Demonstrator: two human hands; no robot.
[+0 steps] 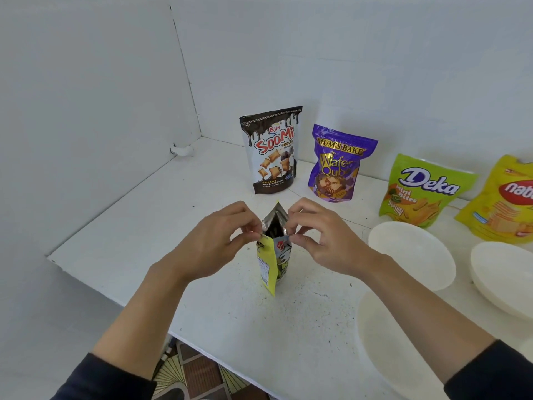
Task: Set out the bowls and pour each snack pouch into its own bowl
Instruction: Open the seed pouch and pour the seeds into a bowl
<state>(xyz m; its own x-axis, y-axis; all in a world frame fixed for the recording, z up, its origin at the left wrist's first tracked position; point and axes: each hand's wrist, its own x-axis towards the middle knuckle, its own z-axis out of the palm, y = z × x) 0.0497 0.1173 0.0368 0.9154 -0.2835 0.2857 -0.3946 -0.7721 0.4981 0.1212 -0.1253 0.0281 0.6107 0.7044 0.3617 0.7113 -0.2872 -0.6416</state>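
pouch [271,255] upright on table [202,203], mouth open | left hand [219,241] and right hand [320,235] pinch opposite top edges | likely light, thin slippery foil; hold near rim | bowl [412,255] near

We cannot read the full name on the yellow foil wafer pouch [501,203]: the right edge cuts it after "nat". That edge also clips the white plastic bowl [507,272] below it. Our right forearm [418,301] covers part of the nearest white bowl [383,336]. The small yellow-and-black snack pouch [272,264] faces us edge-on, its front print mostly hidden, its label too small to read, its inside too dark.
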